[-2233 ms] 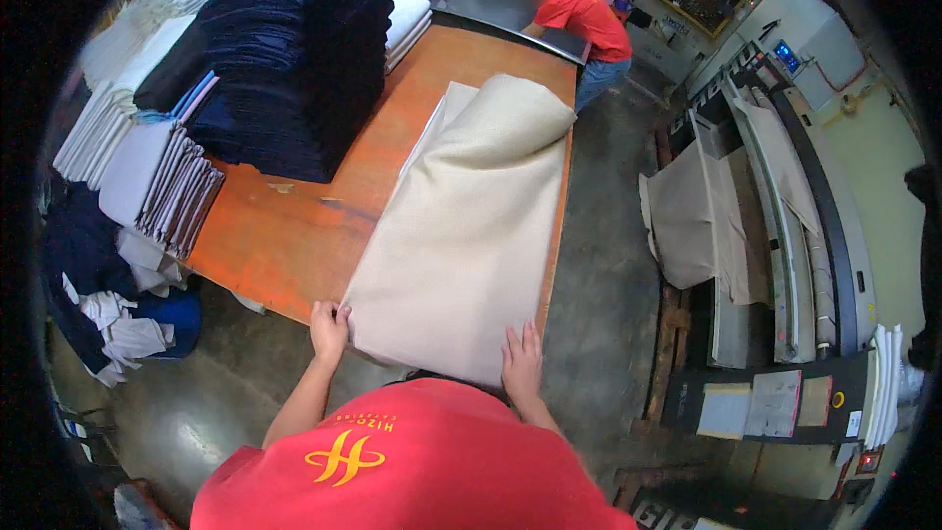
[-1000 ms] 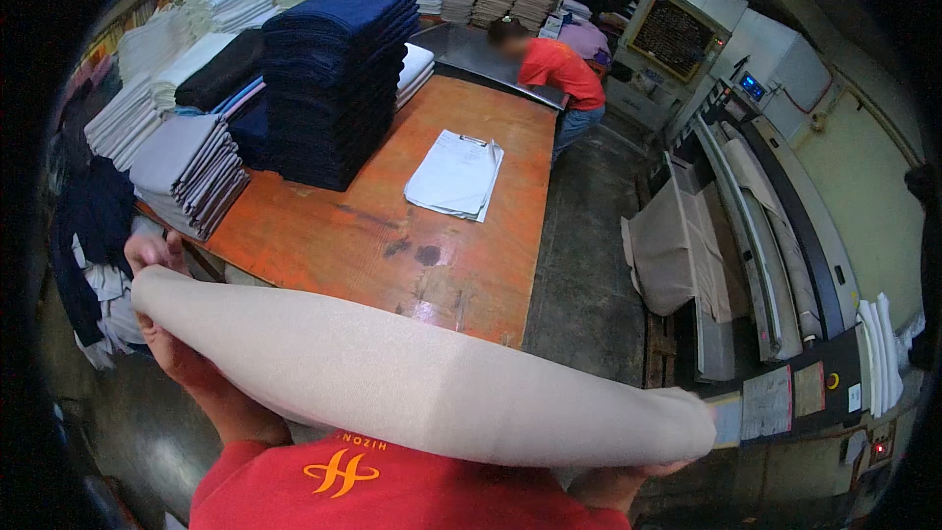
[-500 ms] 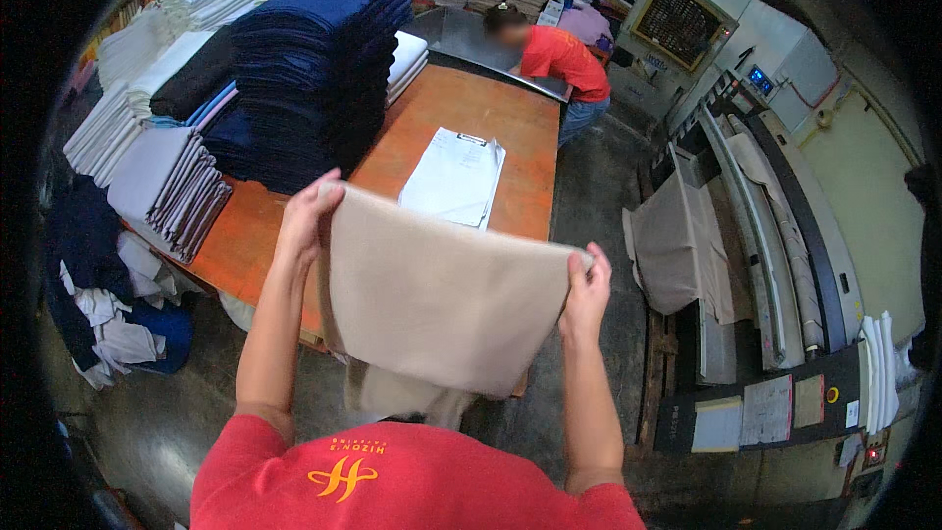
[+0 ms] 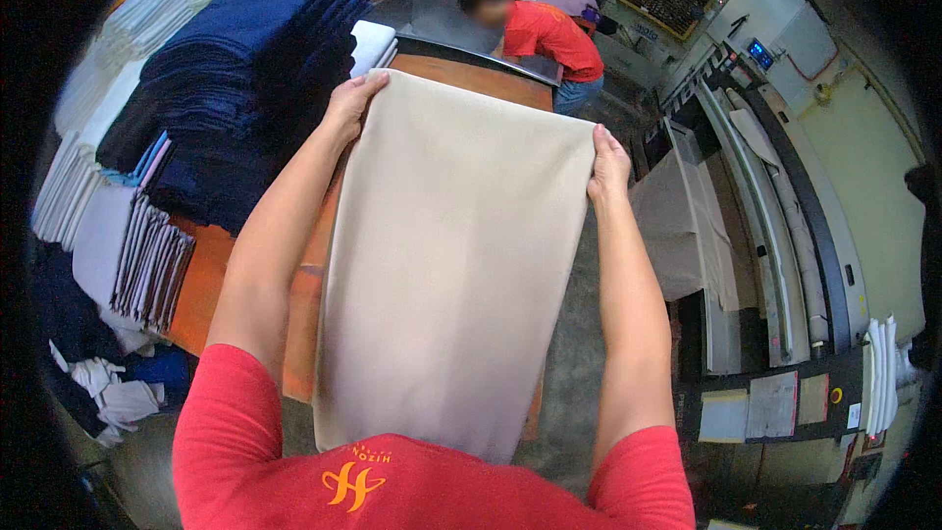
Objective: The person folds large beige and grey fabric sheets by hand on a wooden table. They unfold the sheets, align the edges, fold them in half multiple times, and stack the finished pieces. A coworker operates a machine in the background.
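A beige cloth (image 4: 456,245), folded double or more, is stretched between my two hands over the orange wooden table (image 4: 221,265). My left hand (image 4: 355,104) pinches its far left corner, close to the tall stack of folded navy cloths (image 4: 260,54). At the far right corner, my right hand (image 4: 609,163) grips the edge with the thumb on top. The cloth slopes down from both hands toward my red shirt and covers most of the table's middle. Its near end is partly hidden by my chest.
Left on the table stand folded grey cloths (image 4: 147,260) and white cloths (image 4: 375,47). Beyond it, a person in a red shirt (image 4: 551,44) bends over a metal trough (image 4: 432,20). A large roller machine (image 4: 785,226) with beige fabric stands right. Loose cloths (image 4: 103,388) lie low left.
Both hands have moved up and away from me, drawing the beige cloth out longer over the table. The papers on a clipboard that showed before are now covered.
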